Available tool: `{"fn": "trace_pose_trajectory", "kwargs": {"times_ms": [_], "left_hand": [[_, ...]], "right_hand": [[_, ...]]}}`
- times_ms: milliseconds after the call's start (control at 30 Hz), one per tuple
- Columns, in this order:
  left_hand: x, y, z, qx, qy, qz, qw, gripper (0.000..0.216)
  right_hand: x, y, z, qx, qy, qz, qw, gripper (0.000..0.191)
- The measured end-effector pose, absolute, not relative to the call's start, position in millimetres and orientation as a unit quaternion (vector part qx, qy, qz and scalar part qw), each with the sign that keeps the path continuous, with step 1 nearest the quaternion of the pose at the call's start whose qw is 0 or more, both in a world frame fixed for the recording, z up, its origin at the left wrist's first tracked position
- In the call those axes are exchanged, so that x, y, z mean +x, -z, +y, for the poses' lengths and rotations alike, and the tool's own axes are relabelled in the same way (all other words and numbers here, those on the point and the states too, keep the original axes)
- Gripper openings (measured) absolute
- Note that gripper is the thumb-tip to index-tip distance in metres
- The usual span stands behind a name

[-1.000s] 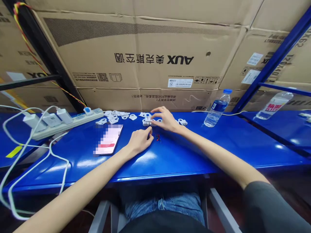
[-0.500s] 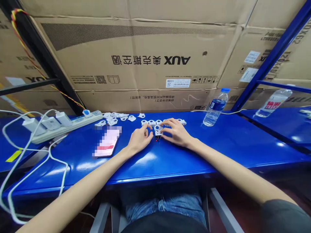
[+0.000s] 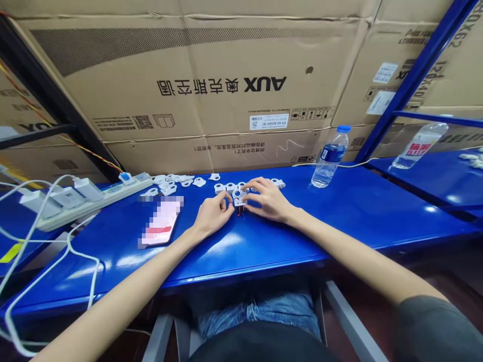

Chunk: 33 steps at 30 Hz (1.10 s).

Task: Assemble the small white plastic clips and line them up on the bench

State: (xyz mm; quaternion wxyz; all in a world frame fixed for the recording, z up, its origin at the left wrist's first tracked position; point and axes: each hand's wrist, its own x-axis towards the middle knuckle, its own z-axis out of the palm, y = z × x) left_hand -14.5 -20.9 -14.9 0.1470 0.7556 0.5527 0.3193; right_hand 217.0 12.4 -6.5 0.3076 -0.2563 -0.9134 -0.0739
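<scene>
My left hand (image 3: 212, 213) and my right hand (image 3: 267, 200) meet over a small white plastic part (image 3: 239, 197) on the blue table (image 3: 287, 236). Fingertips of both hands pinch this part from either side. Thin red and black wires (image 3: 240, 213) hang just below it. A row of similar white parts (image 3: 225, 187) lies right behind my fingers, and several more white parts (image 3: 173, 182) are scattered further left. One more white piece (image 3: 278, 183) peeks out beyond my right hand.
A phone (image 3: 160, 226) lies left of my hands. A white power strip (image 3: 94, 197) with chargers and cables sits far left. A water bottle (image 3: 327, 158) stands to the right, another bottle (image 3: 417, 147) on the neighbouring table. Cardboard boxes (image 3: 211, 85) wall the back.
My right hand drew back from the row of white parts with one piece and met my left hand, which rose to pinch it. The view shifted slightly.
</scene>
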Motion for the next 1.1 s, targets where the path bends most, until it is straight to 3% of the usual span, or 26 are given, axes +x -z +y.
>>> {"fn": "trace_pose_trajectory", "kwargs": {"times_ms": [1100], "left_hand": [[-10.8,11.1,-16.7,0.702,-0.400,0.528,0.262,0.011]], "right_hand": [[217.2,6.6,14.7,-0.250,0.071,-0.913,0.314,0.015]]}}
